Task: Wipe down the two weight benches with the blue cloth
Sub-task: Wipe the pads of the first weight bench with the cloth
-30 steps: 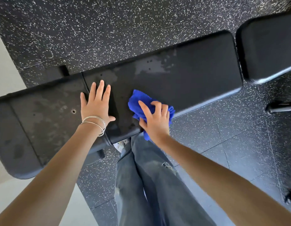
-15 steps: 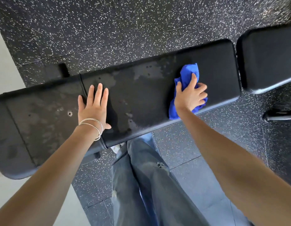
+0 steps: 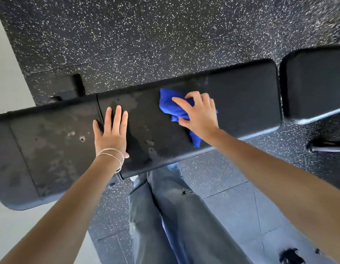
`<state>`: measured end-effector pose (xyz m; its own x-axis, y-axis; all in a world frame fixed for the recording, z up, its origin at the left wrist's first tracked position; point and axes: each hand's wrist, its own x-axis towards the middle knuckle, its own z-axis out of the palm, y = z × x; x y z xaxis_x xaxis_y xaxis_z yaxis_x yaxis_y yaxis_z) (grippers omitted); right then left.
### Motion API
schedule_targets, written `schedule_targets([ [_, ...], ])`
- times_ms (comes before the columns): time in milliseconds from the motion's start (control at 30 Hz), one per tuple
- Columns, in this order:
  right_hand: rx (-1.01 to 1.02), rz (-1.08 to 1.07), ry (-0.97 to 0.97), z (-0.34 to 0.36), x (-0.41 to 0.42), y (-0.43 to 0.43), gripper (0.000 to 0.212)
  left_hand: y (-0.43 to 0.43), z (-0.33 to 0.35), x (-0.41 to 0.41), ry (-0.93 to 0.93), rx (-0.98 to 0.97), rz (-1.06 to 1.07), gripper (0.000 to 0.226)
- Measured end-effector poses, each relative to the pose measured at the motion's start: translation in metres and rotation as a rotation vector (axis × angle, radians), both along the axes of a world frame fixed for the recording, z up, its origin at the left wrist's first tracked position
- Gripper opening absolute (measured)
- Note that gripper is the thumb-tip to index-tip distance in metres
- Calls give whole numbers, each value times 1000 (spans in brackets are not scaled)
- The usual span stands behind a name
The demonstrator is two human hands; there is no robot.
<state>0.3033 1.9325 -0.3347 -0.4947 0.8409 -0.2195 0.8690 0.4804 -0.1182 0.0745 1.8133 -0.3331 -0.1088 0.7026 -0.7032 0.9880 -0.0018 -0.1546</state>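
Note:
A long black padded weight bench (image 3: 245, 103) runs across the view, with dull damp streaks on its left and middle pads. My right hand (image 3: 198, 113) presses a crumpled blue cloth (image 3: 171, 105) onto the bench's right pad, near its middle. My left hand (image 3: 112, 134), with thin bracelets at the wrist, lies flat with fingers spread on the pad beside the seam between the two pads. The end of a second black bench (image 3: 316, 82) shows at the right edge, just beyond the first one's end.
Black rubber flooring (image 3: 165, 35) with white specks lies around the benches. My legs in blue jeans (image 3: 173, 216) stand against the bench's near edge. A black metal bench foot (image 3: 327, 146) sticks out at the right. A pale floor strip (image 3: 7, 73) runs along the left.
My right hand slid the cloth out toward the bench's right end and has now come back left toward the middle. My left hand has stayed planted on the pad.

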Motion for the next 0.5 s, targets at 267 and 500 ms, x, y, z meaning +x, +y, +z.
schedule_targets([
  [267,-46,-1001,-87,-3,55,99,55,-1,-2,10,-88,111,72,113],
  [500,37,-708,-119,-11,-34,66,48,-3,-4,-1,-31,32,-7,139],
])
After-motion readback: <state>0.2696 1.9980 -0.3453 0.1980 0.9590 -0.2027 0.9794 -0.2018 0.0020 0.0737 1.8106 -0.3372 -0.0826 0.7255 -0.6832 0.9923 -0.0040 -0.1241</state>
